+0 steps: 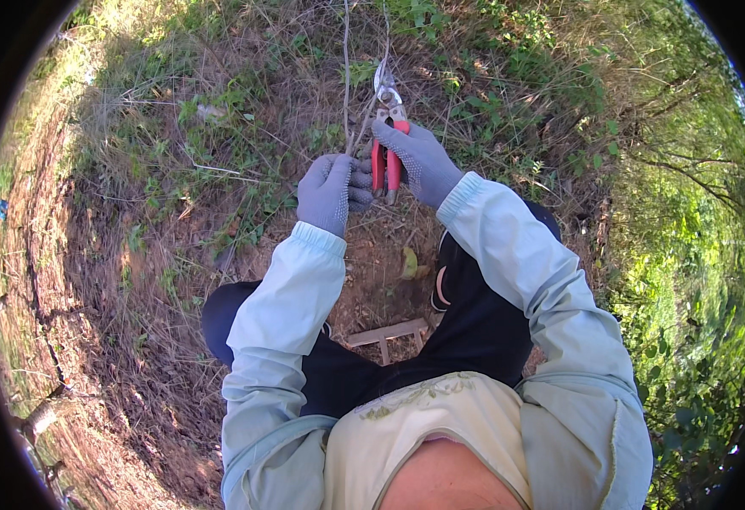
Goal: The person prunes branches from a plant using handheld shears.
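My left hand [331, 191], in a grey dotted work glove, grips the lower end of a thin forked branch [347, 95]. Its two bare stems rise towards the top of the view. In my gloved right hand [420, 156] is a pair of pruning shears [386, 127] with red handles and a metal head that points away from me. The blades overlap one stem of the branch in the view; whether they touch it I cannot tell. Both hands are close together in front of my knees, and the left fingers partly hide behind the shears' handles.
Dry grass and low green weeds [238, 121] cover the ground ahead. Between my legs are bare soil, a yellowish leaf [411, 264] and a small wooden frame [388, 333], probably a low stool. Leafy bushes [685, 255] stand at the right; a pale branch [41, 414] is at the lower left.
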The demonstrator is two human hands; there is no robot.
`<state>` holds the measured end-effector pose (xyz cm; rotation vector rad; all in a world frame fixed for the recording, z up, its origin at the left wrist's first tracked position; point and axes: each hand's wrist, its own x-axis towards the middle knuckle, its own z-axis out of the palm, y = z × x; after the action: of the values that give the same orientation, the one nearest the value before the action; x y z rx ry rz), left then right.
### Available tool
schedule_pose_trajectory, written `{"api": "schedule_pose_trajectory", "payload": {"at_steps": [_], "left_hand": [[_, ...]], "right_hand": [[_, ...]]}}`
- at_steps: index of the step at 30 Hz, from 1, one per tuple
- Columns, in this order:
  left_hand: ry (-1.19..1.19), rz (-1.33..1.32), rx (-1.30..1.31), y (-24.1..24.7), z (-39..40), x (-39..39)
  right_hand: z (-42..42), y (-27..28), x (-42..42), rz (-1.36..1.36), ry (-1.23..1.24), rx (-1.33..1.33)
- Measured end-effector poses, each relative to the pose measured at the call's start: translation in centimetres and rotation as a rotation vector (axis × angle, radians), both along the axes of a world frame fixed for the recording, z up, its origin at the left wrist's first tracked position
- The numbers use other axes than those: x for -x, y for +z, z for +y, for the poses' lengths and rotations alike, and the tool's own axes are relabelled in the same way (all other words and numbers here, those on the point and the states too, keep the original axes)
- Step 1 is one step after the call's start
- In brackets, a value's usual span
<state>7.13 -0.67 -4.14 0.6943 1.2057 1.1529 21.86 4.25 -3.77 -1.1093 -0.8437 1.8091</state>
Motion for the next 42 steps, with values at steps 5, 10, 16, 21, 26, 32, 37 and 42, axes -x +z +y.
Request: {"api": "schedule_pose_trajectory", "payload": {"at_steps": [5,10,16,21,26,32,37,42], "left_hand": [[0.093,0.372,-0.154,-1.4,0.2,-0.3],[0.217,0.493,-0.256,-2.4,0.0,-0.9],[0.29,0.637,-0.284,-1.2,-0.4,-1.3],[0.273,0.667,-0.311,-0.5,-0.1,-1.0],[0.257,0.66,-0.364,0.0,-0.2,-1.0],[0.251,0.824,-0.48,0.0,-0.2,-0.7],[0.308,0.776,-0.491,0.3,0.5,1.1],[0.255,0.672,-0.405,0.1,0.1,1.2]], "right_hand": [[-0.1,-0.4,0.8,0.098,-0.008,0.047],[-0.1,-1.3,2.2,0.165,-0.081,0.067],[-0.5,-0.6,2.8,0.224,-0.033,0.117],[-0.6,0.3,2.9,0.246,-0.018,0.111],[-0.1,0.7,2.3,0.336,0.036,0.099],[-0.5,1.5,0.9,0.357,0.11,0.054],[-0.3,3.3,-0.7,0.336,0.219,0.048],[-0.4,2.4,-0.5,0.473,0.164,0.038]]}}
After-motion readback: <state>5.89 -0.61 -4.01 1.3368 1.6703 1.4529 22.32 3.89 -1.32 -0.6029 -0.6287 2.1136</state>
